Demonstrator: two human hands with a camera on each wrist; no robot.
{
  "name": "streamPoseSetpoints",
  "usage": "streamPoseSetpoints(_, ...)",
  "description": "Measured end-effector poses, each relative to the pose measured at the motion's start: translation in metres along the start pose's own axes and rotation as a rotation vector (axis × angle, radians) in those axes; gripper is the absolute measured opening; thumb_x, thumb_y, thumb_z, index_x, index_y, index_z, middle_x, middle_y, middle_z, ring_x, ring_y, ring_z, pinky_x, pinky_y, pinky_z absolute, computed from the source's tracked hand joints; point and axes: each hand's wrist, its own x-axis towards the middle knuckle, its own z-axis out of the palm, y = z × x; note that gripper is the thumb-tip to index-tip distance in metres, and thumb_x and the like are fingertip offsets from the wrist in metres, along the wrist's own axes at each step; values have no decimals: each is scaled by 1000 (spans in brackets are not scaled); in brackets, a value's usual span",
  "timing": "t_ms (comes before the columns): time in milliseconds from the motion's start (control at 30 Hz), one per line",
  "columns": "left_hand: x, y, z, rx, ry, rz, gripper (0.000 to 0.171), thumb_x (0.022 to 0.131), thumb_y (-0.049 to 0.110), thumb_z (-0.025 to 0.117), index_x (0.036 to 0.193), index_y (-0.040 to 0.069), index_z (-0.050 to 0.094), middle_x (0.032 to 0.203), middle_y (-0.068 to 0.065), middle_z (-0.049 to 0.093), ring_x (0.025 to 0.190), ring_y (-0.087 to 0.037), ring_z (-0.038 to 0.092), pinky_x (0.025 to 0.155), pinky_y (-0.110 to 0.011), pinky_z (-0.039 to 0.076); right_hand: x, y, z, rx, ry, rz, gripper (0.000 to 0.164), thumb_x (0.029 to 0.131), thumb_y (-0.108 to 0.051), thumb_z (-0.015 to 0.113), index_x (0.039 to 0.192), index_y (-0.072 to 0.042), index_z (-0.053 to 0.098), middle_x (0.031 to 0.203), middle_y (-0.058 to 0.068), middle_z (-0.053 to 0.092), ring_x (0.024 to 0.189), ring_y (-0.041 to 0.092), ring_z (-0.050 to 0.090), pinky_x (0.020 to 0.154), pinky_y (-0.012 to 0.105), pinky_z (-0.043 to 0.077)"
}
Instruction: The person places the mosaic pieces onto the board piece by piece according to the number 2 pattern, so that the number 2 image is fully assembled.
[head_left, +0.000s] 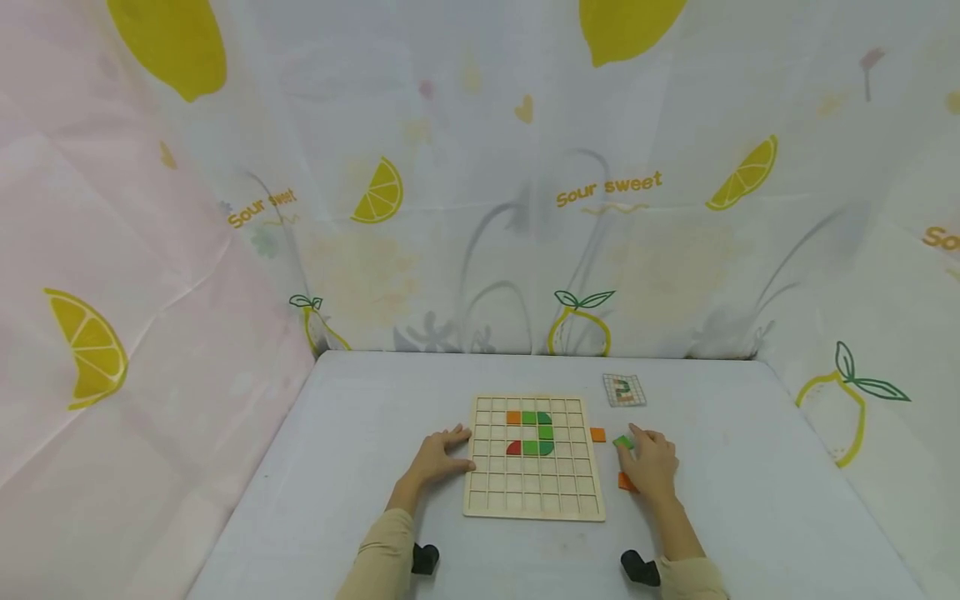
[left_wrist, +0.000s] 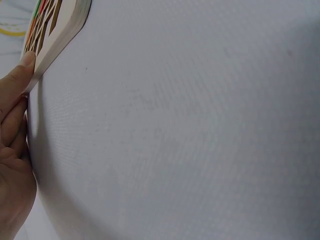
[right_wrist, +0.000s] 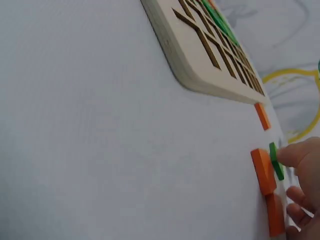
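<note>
A square wooden grid board lies flat, with orange, green and red tiles forming a curved figure in its upper middle cells. My left hand rests at the board's left edge, its thumb on the rim in the left wrist view. To the right of the board, my right hand pinches a green tile, which stands tilted at the thumb in the right wrist view. One orange tile lies beside the board's right edge. More orange tiles sit just below the green one, partly under the hand in the head view.
A small pattern card with a gridded figure lies behind my right hand. Black wrist-camera mounts show by both forearms. The white table meets a lemon-printed cloth at the back and sides.
</note>
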Motion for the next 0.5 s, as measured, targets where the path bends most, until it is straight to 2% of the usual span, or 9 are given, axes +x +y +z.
streamPoseSetpoints(167,0,0,0,10,-3,6,64,70,19,82,125,-2,58,135,-23,48,129,-50,35,109,-56,27,-6,11,-5,55,-19,30,37,83,-11,65,111,12,60,110,36,52,102,52,48,83,62,39)
streamPoseSetpoints(367,0,-1,0,-10,-3,4,64,70,19,81,125,-2,58,135,-23,48,129,-49,35,110,-56,27,-8,13,-6,91,-46,46,41,83,-13,66,115,12,58,112,35,51,106,49,48,89,61,39)
streamPoseSetpoints(500,-1,-2,1,-16,0,6,63,70,19,81,125,-2,58,135,-23,48,129,-49,35,110,-55,27,-9,12,-3,66,1,4,41,80,-12,69,112,11,60,109,33,54,102,49,51,85,61,42)
